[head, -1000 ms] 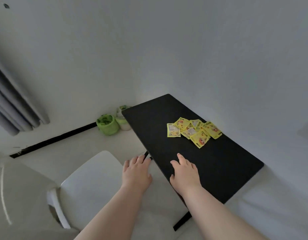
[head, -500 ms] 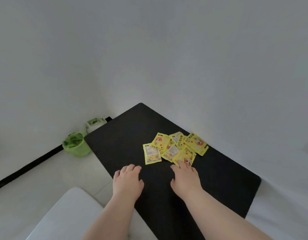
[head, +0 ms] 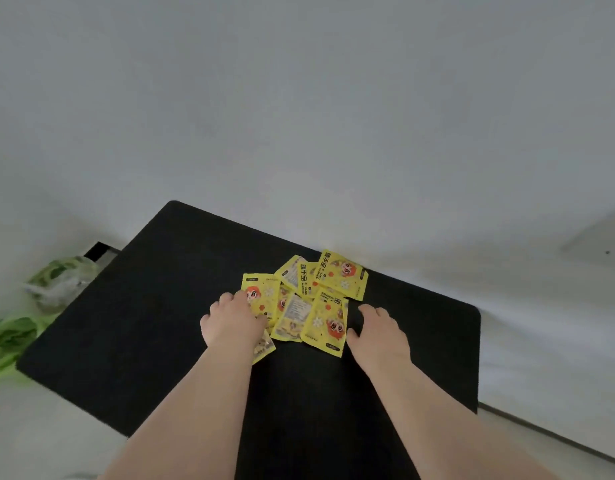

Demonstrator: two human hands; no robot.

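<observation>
Several yellow hand-warmer packets (head: 309,299) lie in an overlapping heap on a black table (head: 153,317), close to the wall. My left hand (head: 231,322) rests palm down on the heap's left side, covering parts of two packets. My right hand (head: 378,329) lies on the table just right of the heap, its thumb by the edge of the nearest packet (head: 328,325). Whether either hand grips a packet I cannot make out.
A pale wall runs behind the table's far edge. On the floor to the left stand a green bin (head: 8,341) and a clear bag with green contents (head: 61,282). The table's right corner (head: 472,313) is rounded.
Both hands have moved forward from the table's near part to the packet heap; the left now lies on it, the right beside it. The view has swung rightward and closer.
</observation>
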